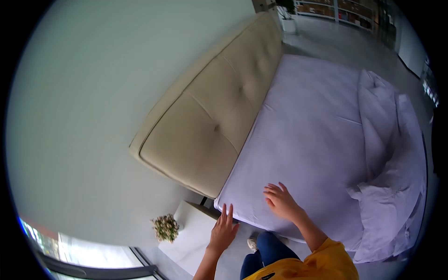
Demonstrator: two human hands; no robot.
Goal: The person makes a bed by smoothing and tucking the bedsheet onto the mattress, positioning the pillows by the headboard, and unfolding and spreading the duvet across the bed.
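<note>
A bed with a lavender fitted sheet [308, 140] stands against a beige tufted headboard [205, 116]. My left hand [223, 232] is by the sheet's near corner beside the headboard, fingers stretched out, holding nothing. Whether its fingertips touch the sheet edge I cannot tell. Above the near side of the mattress is my right hand [279, 199], its fingers apart and loosely bent, with nothing in them. A bunched lavender cover [387, 186] lies over the foot of the bed, some of it hanging down the side.
A white bedside table [191, 238] with a small potted flower plant [166, 228] stands close to my left arm. Beyond the bed are a white planter [289, 25] and shelves [336, 9]. A window [93, 254] is at lower left.
</note>
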